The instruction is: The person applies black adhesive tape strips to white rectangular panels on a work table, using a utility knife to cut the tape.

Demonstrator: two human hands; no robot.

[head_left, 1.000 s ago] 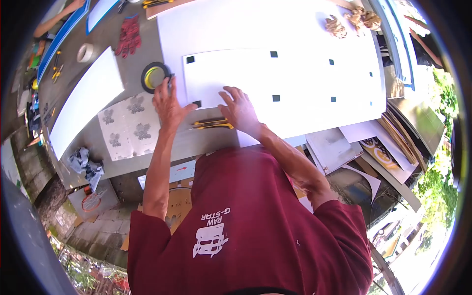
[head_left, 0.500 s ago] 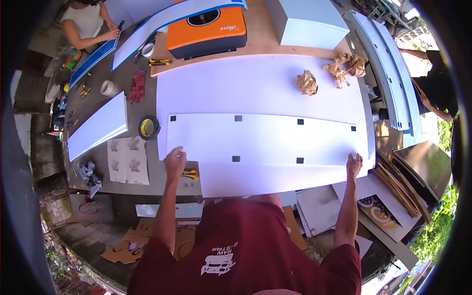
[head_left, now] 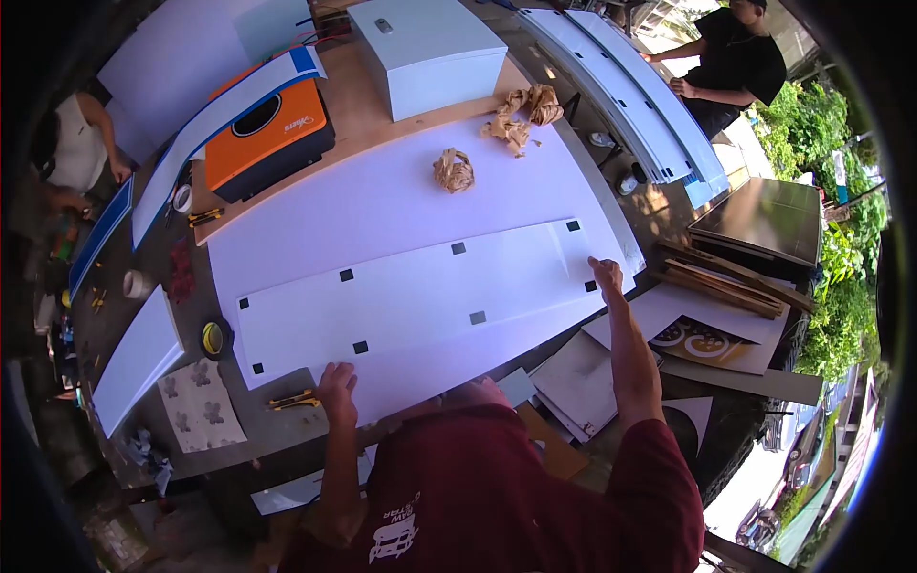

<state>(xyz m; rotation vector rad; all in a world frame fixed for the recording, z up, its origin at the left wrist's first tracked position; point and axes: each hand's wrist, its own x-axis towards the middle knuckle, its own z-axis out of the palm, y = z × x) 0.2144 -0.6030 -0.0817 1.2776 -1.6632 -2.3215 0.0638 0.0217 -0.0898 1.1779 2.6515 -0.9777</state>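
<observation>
A long white panel [head_left: 411, 301] with several black squares on it lies over a larger white sheet [head_left: 363, 205] on the table. At the panel's near edge, left of its middle, is my left hand [head_left: 337, 393]; its fingers are bent over the edge, with the thumb apart. My right hand [head_left: 608, 279] pinches the panel's right end beside a black square, fingertips partly hidden. A yellow utility knife [head_left: 293, 400] lies left of my left hand. Further left stands a roll of black tape [head_left: 212, 338] with a yellow core.
Crumpled brown paper [head_left: 454, 171], an orange box [head_left: 272, 134] and a pale grey box [head_left: 444, 81] sit toward the back. White strips [head_left: 143, 358] and a patterned sheet [head_left: 202, 406] lie left. One person [head_left: 81, 143] works at far left, another [head_left: 731, 67] by long panels at right.
The view has turned, so the panel now slants up to the right. My left hand has moved from the left corner along the near edge; my right hand stays at the right end.
</observation>
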